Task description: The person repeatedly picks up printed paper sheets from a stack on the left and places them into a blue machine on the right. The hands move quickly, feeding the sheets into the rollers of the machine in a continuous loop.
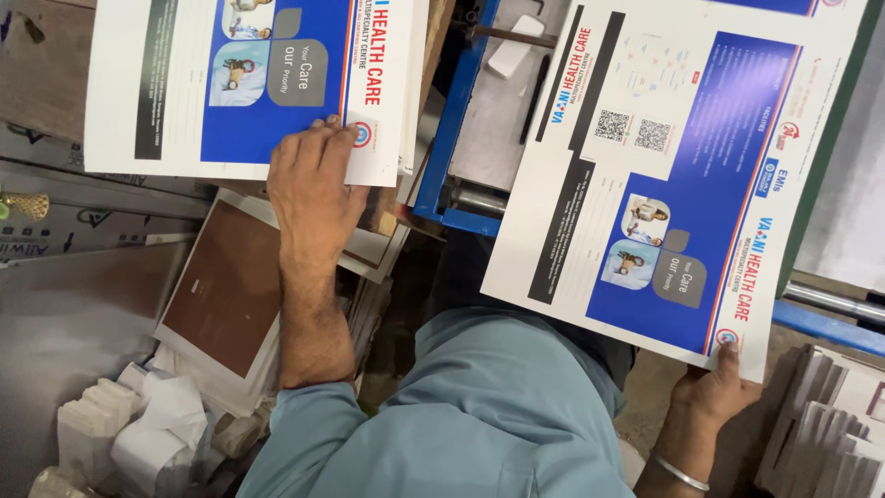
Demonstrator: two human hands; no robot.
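My left hand [313, 189] lies palm down on the near edge of a stack of printed sheets [184, 83], white with a blue panel and small photos, at the upper left. My right hand [714, 392], with a metal bangle on its wrist, pinches the near corner of another printed sheet [664, 166] of the same design. That sheet is lifted over the blue-framed machine [452, 138] on the right. My light blue shirt fills the bottom middle.
A brown board with a white border [226, 295] sits below the left stack, with crumpled white paper [157, 420] beside it. Stacked paper bundles [825, 415] stand at the lower right. A grey metal plate lies inside the machine frame.
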